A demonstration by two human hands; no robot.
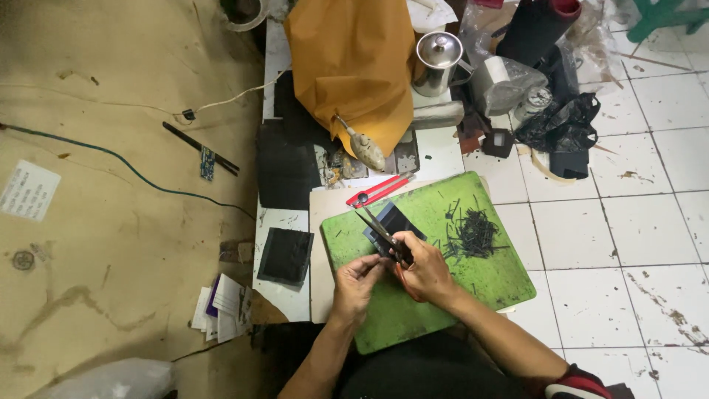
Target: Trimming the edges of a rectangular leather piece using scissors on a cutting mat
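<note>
My right hand (427, 275) grips a pair of scissors (382, 231) whose open blades point up and left over a green cutting mat (487, 277). My left hand (354, 284) pinches a small dark piece just below the blades; the piece itself is mostly hidden by my fingers. Under the scissors, on the mat, lies a dark rectangular sheet (394, 216). A heap of thin black strips (473, 235) lies on the mat to the right of my hands.
A red-handled cutter (375, 193) lies above the mat. An orange-brown bag (354, 66), a metal pot (437, 60), black bags (561, 125) and a black square piece (285, 256) crowd the low white board. Papers (221, 304) lie at left; white floor tiles are at right.
</note>
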